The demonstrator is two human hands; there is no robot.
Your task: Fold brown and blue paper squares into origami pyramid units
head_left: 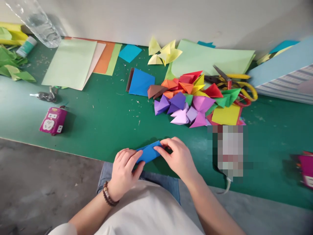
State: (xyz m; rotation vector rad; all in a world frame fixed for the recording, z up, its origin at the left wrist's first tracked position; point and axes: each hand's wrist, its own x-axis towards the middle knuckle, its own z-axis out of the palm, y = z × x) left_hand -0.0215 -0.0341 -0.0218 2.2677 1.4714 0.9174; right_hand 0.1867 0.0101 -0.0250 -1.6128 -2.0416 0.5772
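Observation:
A folded blue paper [149, 152] lies at the near edge of the green table [102, 117], held between both hands. My left hand [124, 169], with a bead bracelet on the wrist, pinches its left end. My right hand [177, 156] presses fingers on its right end. Beyond them sits a pile of folded paper shapes [190, 98] in purple, orange, red, yellow and green.
Flat paper sheets [73, 62] lie at the back left, a blue square [140, 81] in the middle, yellow folded pieces [163, 52] and scissors [232, 83] at the back. A purple box [52, 120] and keys [46, 95] sit left. A plastic bottle [36, 21] lies far left.

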